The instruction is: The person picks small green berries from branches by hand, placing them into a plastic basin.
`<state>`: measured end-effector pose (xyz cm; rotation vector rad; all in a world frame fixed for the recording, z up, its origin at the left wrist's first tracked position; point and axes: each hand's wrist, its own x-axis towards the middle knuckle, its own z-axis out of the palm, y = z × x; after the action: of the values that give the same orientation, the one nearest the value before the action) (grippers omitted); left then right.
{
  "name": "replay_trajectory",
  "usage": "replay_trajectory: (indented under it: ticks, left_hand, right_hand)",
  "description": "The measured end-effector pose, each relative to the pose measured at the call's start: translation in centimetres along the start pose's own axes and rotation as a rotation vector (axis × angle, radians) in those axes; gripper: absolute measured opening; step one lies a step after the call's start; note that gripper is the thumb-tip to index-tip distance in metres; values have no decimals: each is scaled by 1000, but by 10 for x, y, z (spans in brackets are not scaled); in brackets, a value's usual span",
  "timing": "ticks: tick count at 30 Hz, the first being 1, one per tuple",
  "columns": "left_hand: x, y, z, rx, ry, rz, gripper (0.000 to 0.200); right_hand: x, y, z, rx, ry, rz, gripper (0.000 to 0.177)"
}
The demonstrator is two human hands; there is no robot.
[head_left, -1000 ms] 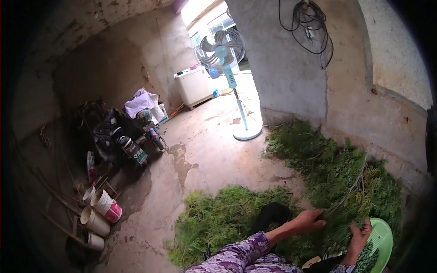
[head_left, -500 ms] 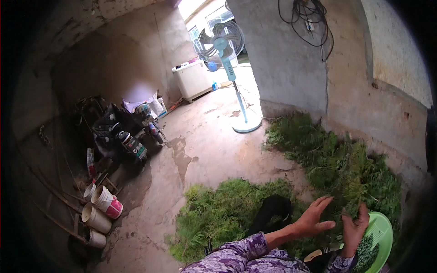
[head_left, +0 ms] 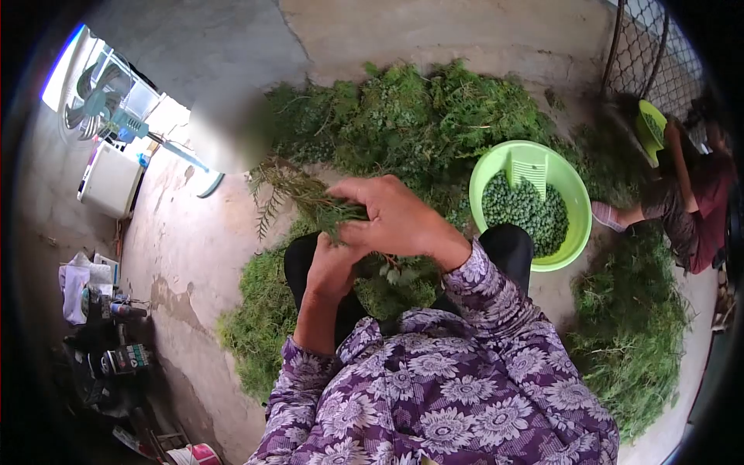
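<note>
Your head has turned down and both hands have come together in front of your body, while half a second ago the left hand was spread open beside the branch that the right hand held up near the bowl. Now your right hand (head_left: 394, 221) lies on top, its fingers (head_left: 364, 190) curled closed around the stem end of a green sprig (head_left: 298, 192). Your left hand (head_left: 332, 267) comes up from below and touches the same sprig just under the right hand; its fingers are closed on the stem, although their tips are partly hidden by the leaves. The sprig points away from you to the left and stands out over the concrete floor (head_left: 186, 256), held above your knees. Just beside your right wrist sits the green bowl (head_left: 511, 159), filled with small green balls (head_left: 527, 213). A heap of green branches (head_left: 434, 116) lies on the floor along the wall beyond your hands, and more of it lies around your legs. At the right edge another person (head_left: 690, 205) sits on the floor with a second green bowl (head_left: 651, 124). A fan (head_left: 97, 116) and a white machine (head_left: 108, 180) stand far to the left.
</note>
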<state>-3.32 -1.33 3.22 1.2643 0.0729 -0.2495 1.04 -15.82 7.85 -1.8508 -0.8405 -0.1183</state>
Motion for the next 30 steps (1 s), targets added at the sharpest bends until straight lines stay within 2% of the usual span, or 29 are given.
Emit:
replay_trajectory:
  ticks: [2, 3, 4, 6, 8, 9, 11, 13, 17, 21, 23, 24, 26, 27, 30]
  left_hand:
    - [4, -3, -2, -52, -17, 51, 31]
    - [-2, 6, 12, -46, 166, -5, 29]
    - [0, 6, 11, -42, 169, -3, 29]
    - [4, 4, 6, -105, 96, -48, 34]
    - [8, -1, 2, -138, 115, -7, 31]
    - [16, -12, -9, -253, 135, -70, 30]
    - [27, -27, -27, -430, 120, -198, 28]
    - [34, -37, -37, -439, 174, -192, 28]
    - [39, -47, -42, -447, 255, -177, 27]
    - [45, -55, -36, -390, 327, -88, 25]
    - [39, -44, -22, -324, 391, 13, 27]
    - [39, -43, -19, -324, 390, 16, 27]
    - [39, -44, -14, -222, 389, 154, 22]
    - [39, -47, -15, -223, 394, 160, 22]
    - [33, -41, -23, 170, 326, 107, 30]
  right_hand:
    - [-2, 0, -7, 28, 24, 47, 45]
    - [-4, -1, -12, 54, 47, 92, 48]
    - [-7, 0, -16, 80, 71, 137, 50]
    - [-14, 9, -18, 137, 109, 194, 45]
    - [-24, 23, -19, 289, 282, 215, 40]
    - [-30, 28, -20, 354, 322, 243, 33]
    - [-44, 32, -23, 424, 309, 310, 30]
    - [-58, 34, -16, 518, 320, 402, 22]
    - [-78, 37, 13, 517, 281, 389, 23]
    - [-71, 20, 18, 320, 263, 337, 22]
    - [-65, 13, 20, -81, 281, 135, 27]
    - [-63, 12, 22, -82, 281, 133, 27]
    - [-59, 13, 25, -313, 213, 67, 31]
    - [-58, 15, 28, -308, 162, 105, 34]
    - [-59, 17, 35, -409, 177, 42, 32]
